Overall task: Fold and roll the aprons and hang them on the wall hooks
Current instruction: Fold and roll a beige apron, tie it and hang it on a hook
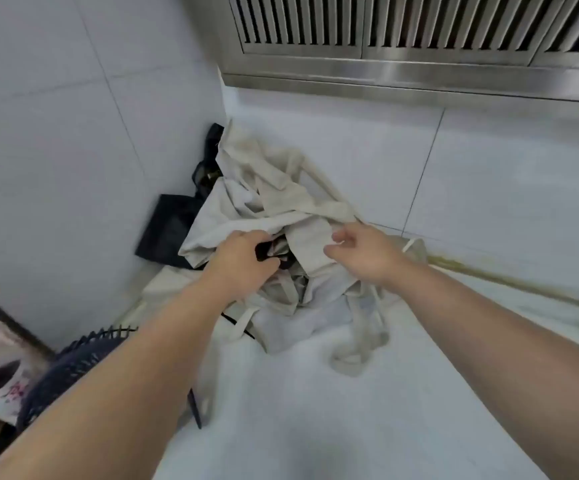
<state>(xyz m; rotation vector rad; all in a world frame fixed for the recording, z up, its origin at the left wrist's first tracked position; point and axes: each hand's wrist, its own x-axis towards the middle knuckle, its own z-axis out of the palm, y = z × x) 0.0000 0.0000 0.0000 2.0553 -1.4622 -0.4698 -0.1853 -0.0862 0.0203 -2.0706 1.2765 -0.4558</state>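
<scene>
Now left hand grips aprons.

White tiled walls, steel louvred hood above.

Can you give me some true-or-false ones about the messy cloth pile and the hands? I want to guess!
1. The aprons lie in a crumpled heap. True.
2. The aprons are hanging on wall hooks. False: they lie on the white surface in the corner, and no hooks show.
3. The left hand grips into the heap. True.
4. The aprons are bright red. False: they are pale beige, with something black behind them.
5. A dark fan sits at the lower left. True.
</scene>
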